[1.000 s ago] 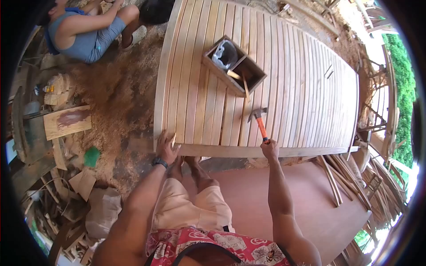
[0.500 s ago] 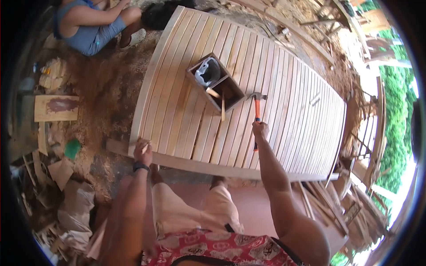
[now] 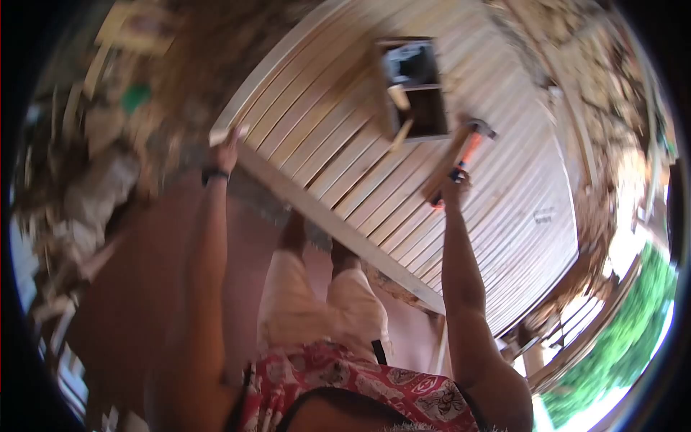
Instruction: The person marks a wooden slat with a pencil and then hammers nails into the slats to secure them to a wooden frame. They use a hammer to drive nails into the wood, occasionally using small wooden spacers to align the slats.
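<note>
My right hand (image 3: 456,186) is wrapped round the handle of an orange and black claw hammer (image 3: 471,146), held over the slatted wooden panel (image 3: 345,137). At the panel's near left corner, my left hand (image 3: 225,150) is closed on a small pale wood piece (image 3: 241,132); motion blur softens its edges. A wooden box with two compartments (image 3: 441,86) rests on the slats, left of the hammer head. One compartment holds a plastic bag (image 3: 409,63), and a wooden handle (image 3: 403,135) leans out of the other.
Wood scraps and a pale sack (image 3: 101,191) lie on the ground at the left, near a green item (image 3: 135,97). A long beam (image 3: 558,79) runs beyond the panel's far edge. Small pale marks or pieces (image 3: 543,214) show on the panel's right part.
The whole view has turned and shifted, so the panel appears tilted and the box farther right. The seated person has left the view. Both hands keep their holds.
</note>
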Tool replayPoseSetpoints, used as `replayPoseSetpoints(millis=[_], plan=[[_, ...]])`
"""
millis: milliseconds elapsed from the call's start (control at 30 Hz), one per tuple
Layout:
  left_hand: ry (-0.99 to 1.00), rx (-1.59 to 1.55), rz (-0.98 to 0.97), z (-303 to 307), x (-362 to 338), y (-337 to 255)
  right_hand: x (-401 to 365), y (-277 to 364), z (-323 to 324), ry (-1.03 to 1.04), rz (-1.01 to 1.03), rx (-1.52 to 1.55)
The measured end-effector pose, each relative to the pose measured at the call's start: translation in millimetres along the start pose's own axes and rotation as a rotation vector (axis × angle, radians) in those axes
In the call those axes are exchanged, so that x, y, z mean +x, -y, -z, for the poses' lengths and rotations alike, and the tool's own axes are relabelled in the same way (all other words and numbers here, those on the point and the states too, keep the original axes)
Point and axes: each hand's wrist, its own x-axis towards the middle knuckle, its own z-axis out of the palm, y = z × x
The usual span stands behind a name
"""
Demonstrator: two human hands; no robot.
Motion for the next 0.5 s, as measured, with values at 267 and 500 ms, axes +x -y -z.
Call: replayPoseSetpoints(millis=[267, 500], plan=[[-0.084, -1.075, 0.559, 118.2, -57.7, -19.7, -69.6, 66.4, -16.0, -0.042, 0.467, -0.054], [-0.05, -0.805, 0.295, 122.5, -96.8, -150.5, -229.0, 240.2, -14.2, 0.968, 0.884, 0.19]])
